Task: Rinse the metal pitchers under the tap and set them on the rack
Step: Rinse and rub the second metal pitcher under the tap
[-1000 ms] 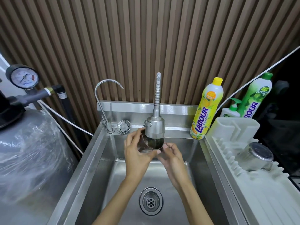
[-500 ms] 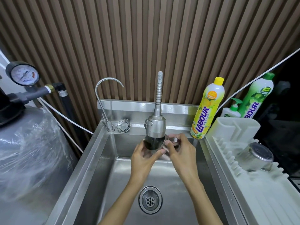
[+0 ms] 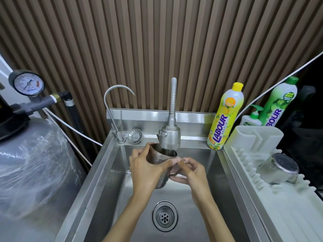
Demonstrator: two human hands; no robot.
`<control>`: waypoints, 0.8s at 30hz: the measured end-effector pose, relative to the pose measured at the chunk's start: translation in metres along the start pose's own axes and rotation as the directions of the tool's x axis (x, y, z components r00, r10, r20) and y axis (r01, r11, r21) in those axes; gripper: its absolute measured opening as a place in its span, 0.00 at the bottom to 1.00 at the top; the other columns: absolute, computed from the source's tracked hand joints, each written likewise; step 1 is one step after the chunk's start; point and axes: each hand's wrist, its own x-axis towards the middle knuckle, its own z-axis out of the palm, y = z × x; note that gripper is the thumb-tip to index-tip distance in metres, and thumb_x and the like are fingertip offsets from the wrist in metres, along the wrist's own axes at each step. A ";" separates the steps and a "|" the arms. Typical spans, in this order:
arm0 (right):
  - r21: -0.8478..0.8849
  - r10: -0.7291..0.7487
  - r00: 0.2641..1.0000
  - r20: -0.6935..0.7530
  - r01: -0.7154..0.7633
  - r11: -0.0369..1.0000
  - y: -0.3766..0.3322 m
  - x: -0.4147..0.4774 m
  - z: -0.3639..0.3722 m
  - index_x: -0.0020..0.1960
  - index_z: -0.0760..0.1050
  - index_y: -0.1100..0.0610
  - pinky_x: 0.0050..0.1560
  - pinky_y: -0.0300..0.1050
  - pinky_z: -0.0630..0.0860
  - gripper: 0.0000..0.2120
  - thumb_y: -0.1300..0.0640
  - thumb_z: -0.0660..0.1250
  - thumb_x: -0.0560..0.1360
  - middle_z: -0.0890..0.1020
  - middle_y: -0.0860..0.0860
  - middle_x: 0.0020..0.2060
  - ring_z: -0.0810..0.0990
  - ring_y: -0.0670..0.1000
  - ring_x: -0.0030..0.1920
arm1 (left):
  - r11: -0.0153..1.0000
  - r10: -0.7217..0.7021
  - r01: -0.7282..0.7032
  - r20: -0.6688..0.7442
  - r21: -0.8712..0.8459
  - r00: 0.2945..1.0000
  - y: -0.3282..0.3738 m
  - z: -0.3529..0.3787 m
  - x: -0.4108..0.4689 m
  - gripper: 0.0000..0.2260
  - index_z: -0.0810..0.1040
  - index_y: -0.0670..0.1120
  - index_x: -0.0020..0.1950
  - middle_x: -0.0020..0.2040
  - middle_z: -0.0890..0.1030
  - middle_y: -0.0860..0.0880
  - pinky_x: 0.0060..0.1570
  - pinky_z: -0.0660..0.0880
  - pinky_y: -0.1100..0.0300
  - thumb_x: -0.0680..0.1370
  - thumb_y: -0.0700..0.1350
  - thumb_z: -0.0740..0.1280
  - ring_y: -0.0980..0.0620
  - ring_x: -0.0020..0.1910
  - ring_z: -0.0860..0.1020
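Note:
A small metal pitcher (image 3: 160,158) is held upright over the sink, its mouth right beneath the spray head of the flexible tap (image 3: 169,138). My left hand (image 3: 144,169) wraps around its body from the left. My right hand (image 3: 189,173) grips it at the right side, where its handle is hidden by my fingers. Whether water runs is not clear. A second metal pitcher (image 3: 278,169) lies upside down on the white dish rack (image 3: 272,212) to the right of the sink.
The steel sink (image 3: 108,180) has a drain (image 3: 164,216) in its floor. A thin gooseneck tap (image 3: 113,112) and a strainer plug (image 3: 135,136) stand at the back left. Yellow (image 3: 225,117) and green (image 3: 277,102) detergent bottles stand at the back right. A wrapped tank (image 3: 31,172) stands left.
My hands have turned the pitcher under the spray head. My right hand came down from the rim beside the tap to the pitcher's right side, and the pitcher now stands more upright.

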 end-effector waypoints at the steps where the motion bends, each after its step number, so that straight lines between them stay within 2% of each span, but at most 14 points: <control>1: -0.074 -0.005 0.999 -0.042 0.002 0.997 -0.007 -0.002 -0.002 0.40 0.75 0.62 0.34 0.47 0.82 0.07 0.60 0.68 0.74 0.81 0.57 0.34 0.83 0.51 0.34 | 0.999 -0.034 0.035 0.020 -0.023 0.999 0.000 0.001 -0.002 0.34 0.80 0.56 0.49 0.44 0.73 0.53 0.48 0.72 0.64 0.47 0.70 0.67 0.53 0.48 0.76; 4: -0.417 -0.141 0.973 -0.182 0.054 0.907 -0.026 -0.005 -0.007 0.34 0.75 0.56 0.36 0.52 0.82 0.09 0.56 0.72 0.71 0.82 0.55 0.33 0.83 0.54 0.36 | 0.978 -0.092 0.126 0.194 -0.167 0.977 -0.006 0.004 -0.001 0.29 0.82 0.53 0.47 0.44 0.83 0.52 0.48 0.76 0.66 0.52 0.66 0.73 0.57 0.45 0.82; 6: -0.605 -0.270 0.941 -0.203 0.096 0.791 -0.033 -0.006 -0.007 0.33 0.73 0.53 0.41 0.49 0.78 0.10 0.54 0.72 0.70 0.81 0.51 0.33 0.81 0.54 0.38 | 0.930 -0.109 0.206 0.305 -0.304 0.946 -0.010 0.011 0.000 0.20 0.83 0.50 0.47 0.43 0.86 0.52 0.48 0.76 0.66 0.58 0.52 0.80 0.56 0.47 0.83; 7: -0.630 -0.317 0.929 -0.191 0.132 0.765 -0.033 -0.007 -0.007 0.35 0.73 0.53 0.41 0.44 0.75 0.09 0.56 0.71 0.71 0.81 0.50 0.33 0.80 0.52 0.38 | 0.908 -0.107 0.227 0.330 -0.352 0.938 -0.012 0.016 0.000 0.17 0.83 0.49 0.48 0.44 0.86 0.52 0.47 0.76 0.68 0.61 0.45 0.80 0.54 0.49 0.83; 9: -0.571 -0.360 0.918 -0.166 0.208 0.794 -0.030 -0.005 -0.006 0.43 0.77 0.54 0.40 0.32 0.72 0.03 0.60 0.69 0.72 0.81 0.49 0.38 0.79 0.46 0.39 | 0.874 -0.080 0.219 0.315 -0.435 0.946 -0.013 0.026 0.000 0.20 0.81 0.47 0.51 0.48 0.85 0.49 0.45 0.75 0.71 0.62 0.36 0.79 0.51 0.51 0.82; 10: -0.508 -0.357 0.920 -0.163 0.232 0.829 -0.027 -0.002 -0.007 0.45 0.78 0.55 0.41 0.28 0.71 0.04 0.62 0.68 0.73 0.82 0.47 0.40 0.79 0.44 0.41 | 0.857 -0.067 0.198 0.278 -0.477 0.958 -0.013 0.030 0.001 0.24 0.80 0.46 0.54 0.51 0.84 0.47 0.46 0.75 0.71 0.61 0.33 0.78 0.51 0.52 0.81; 12: -0.291 -0.299 0.946 -0.125 0.253 0.923 -0.018 0.007 -0.008 0.43 0.76 0.54 0.49 0.29 0.72 0.07 0.65 0.66 0.74 0.82 0.44 0.47 0.80 0.44 0.48 | 0.832 -0.024 0.110 0.162 -0.543 0.987 -0.012 0.035 0.006 0.32 0.76 0.49 0.58 0.58 0.78 0.47 0.53 0.75 0.69 0.58 0.29 0.78 0.55 0.56 0.79; 14: 0.027 -0.191 0.981 -0.031 0.192 0.981 -0.007 0.015 -0.005 0.39 0.71 0.57 0.56 0.39 0.74 0.09 0.68 0.64 0.75 0.81 0.46 0.53 0.79 0.46 0.55 | 0.873 0.064 -0.034 0.044 -0.486 0.997 -0.010 0.034 0.009 0.37 0.72 0.58 0.57 0.59 0.73 0.55 0.56 0.71 0.72 0.56 0.31 0.78 0.64 0.57 0.75; 16: 0.329 -0.085 0.994 0.072 0.057 0.942 0.004 0.021 0.000 0.38 0.70 0.59 0.56 0.46 0.77 0.09 0.69 0.62 0.75 0.80 0.52 0.53 0.79 0.51 0.55 | 0.923 0.169 -0.160 -0.006 -0.350 0.986 -0.007 0.025 0.009 0.37 0.69 0.63 0.56 0.56 0.70 0.62 0.54 0.67 0.78 0.56 0.35 0.78 0.72 0.55 0.72; 18: 0.447 -0.035 0.987 0.154 -0.038 0.894 0.011 0.022 0.004 0.39 0.69 0.61 0.56 0.50 0.78 0.07 0.67 0.65 0.74 0.79 0.58 0.48 0.79 0.56 0.51 | 0.950 0.219 -0.227 -0.058 -0.215 0.974 -0.005 0.017 0.007 0.36 0.72 0.59 0.58 0.54 0.69 0.62 0.52 0.64 0.81 0.56 0.38 0.79 0.70 0.54 0.70; 19: 0.425 -0.013 0.986 0.169 -0.061 0.903 0.013 0.021 0.005 0.39 0.69 0.61 0.55 0.52 0.79 0.07 0.65 0.67 0.73 0.79 0.60 0.44 0.80 0.57 0.47 | 0.964 0.214 -0.225 -0.088 -0.139 0.973 -0.006 0.014 0.007 0.35 0.75 0.55 0.61 0.52 0.69 0.60 0.52 0.63 0.80 0.56 0.41 0.80 0.66 0.53 0.70; 21: 0.252 0.022 0.991 0.136 -0.056 0.966 0.010 0.016 0.005 0.40 0.71 0.62 0.49 0.53 0.81 0.07 0.62 0.68 0.73 0.80 0.58 0.36 0.82 0.55 0.39 | 0.988 0.147 -0.152 -0.127 -0.032 0.981 -0.007 0.009 0.005 0.36 0.77 0.51 0.61 0.49 0.69 0.56 0.51 0.65 0.74 0.55 0.55 0.79 0.57 0.52 0.69; 23: 0.076 0.017 0.998 0.067 -0.022 0.997 0.001 0.009 0.003 0.43 0.74 0.65 0.40 0.49 0.82 0.07 0.60 0.67 0.74 0.81 0.54 0.31 0.82 0.52 0.35 | 0.996 0.082 -0.086 -0.127 -0.030 0.989 -0.009 0.008 0.002 0.35 0.79 0.53 0.56 0.44 0.69 0.54 0.47 0.68 0.67 0.51 0.66 0.72 0.54 0.48 0.71; 24: 0.001 0.012 1.000 0.021 -0.012 1.000 -0.005 0.006 0.001 0.43 0.74 0.66 0.36 0.48 0.82 0.08 0.60 0.68 0.74 0.81 0.53 0.30 0.82 0.50 0.34 | 0.997 0.055 -0.061 -0.104 -0.054 0.993 -0.010 0.007 -0.001 0.34 0.79 0.55 0.53 0.42 0.70 0.54 0.45 0.69 0.67 0.51 0.68 0.70 0.53 0.46 0.74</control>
